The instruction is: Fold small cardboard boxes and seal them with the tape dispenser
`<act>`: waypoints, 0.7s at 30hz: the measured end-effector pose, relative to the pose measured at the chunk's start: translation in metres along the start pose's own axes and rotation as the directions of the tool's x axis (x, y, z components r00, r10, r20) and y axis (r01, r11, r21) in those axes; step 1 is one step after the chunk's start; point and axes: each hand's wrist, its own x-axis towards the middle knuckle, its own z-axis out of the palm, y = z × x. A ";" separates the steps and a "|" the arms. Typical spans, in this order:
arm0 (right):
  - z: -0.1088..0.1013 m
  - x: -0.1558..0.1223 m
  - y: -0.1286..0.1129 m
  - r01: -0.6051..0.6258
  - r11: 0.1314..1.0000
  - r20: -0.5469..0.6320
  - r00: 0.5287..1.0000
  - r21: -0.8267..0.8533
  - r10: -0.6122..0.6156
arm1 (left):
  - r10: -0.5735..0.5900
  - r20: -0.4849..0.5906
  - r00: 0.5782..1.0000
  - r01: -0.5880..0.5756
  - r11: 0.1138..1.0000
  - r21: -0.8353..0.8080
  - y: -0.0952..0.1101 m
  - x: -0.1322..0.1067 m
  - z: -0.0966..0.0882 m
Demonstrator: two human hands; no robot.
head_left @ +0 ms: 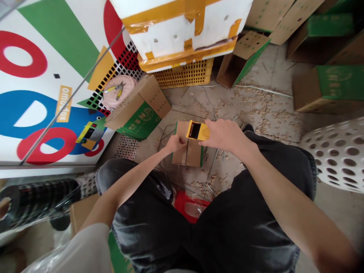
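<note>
A small cardboard box point(194, 153) with green sides stands on the floor between my knees, its top flaps meeting along a dark seam. My left hand point(175, 144) rests on its left part, fingers curled and gripping at the flap near the seam. Over the far end of the top, my right hand point(220, 133) is closed around a yellow tool point(202, 131) that looks like a carton stapler, with a dark opening in its body. Its head is at the seam; whether it presses on the cardboard I cannot tell. The right fingertips are partly hidden.
Flattened cartons point(142, 110) lean at the left, beside a pink stool point(119, 89) bearing pliers point(115, 90). A taped foam box point(182, 34) sits on a yellow crate point(184, 74). A white perforated basket point(338, 155) stands right. Small brown bits litter the floor.
</note>
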 end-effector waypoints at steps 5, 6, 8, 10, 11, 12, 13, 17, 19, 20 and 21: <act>-0.002 -0.002 0.002 0.007 1.000 0.004 1.000 0.006 -0.007 | -0.100 0.044 0.994 0.101 0.994 -0.029 0.005 0.010 0.001; -0.002 -0.003 0.002 0.005 1.000 0.003 1.000 0.006 -0.005 | -0.120 0.049 0.991 0.122 0.992 -0.022 0.007 0.012 0.000; -0.003 -0.004 0.003 0.004 1.000 0.001 1.000 0.006 -0.004 | -0.156 0.071 0.985 0.158 0.987 -0.024 0.010 0.014 0.000; -0.004 -0.006 0.004 0.005 1.000 -0.001 1.000 0.005 -0.005 | -0.187 0.091 0.978 0.190 0.981 -0.035 0.011 0.017 -0.001; -0.004 -0.007 0.005 0.005 1.000 -0.002 1.000 0.006 -0.005 | -0.199 0.091 0.976 0.203 0.978 -0.037 0.012 0.019 -0.001; -0.004 -0.008 0.006 0.004 1.000 -0.002 1.000 0.007 -0.004 | -0.208 0.086 0.974 0.212 0.977 -0.038 0.012 0.020 -0.001; -0.004 -0.009 0.006 0.005 1.000 -0.003 1.000 0.011 -0.004 | -0.212 0.077 0.974 0.215 0.976 -0.036 0.012 0.021 -0.002; -0.003 -0.011 0.008 0.006 1.000 -0.013 1.000 0.029 -0.005 | -0.206 0.044 0.978 0.207 0.978 -0.016 0.013 0.024 -0.006; -0.003 -0.012 0.009 0.003 0.999 -0.019 1.000 0.035 -0.002 | -0.209 0.029 0.978 0.209 0.978 -0.008 0.014 0.025 -0.007; -0.003 -0.012 0.009 0.004 0.999 -0.022 1.000 0.036 -0.003 | -0.208 0.018 0.978 0.208 0.978 -0.003 0.014 0.026 -0.008; -0.002 -0.012 0.009 0.006 0.999 -0.026 1.000 0.037 -0.005 | -0.203 0.007 0.979 0.203 0.979 0.004 0.014 0.027 -0.008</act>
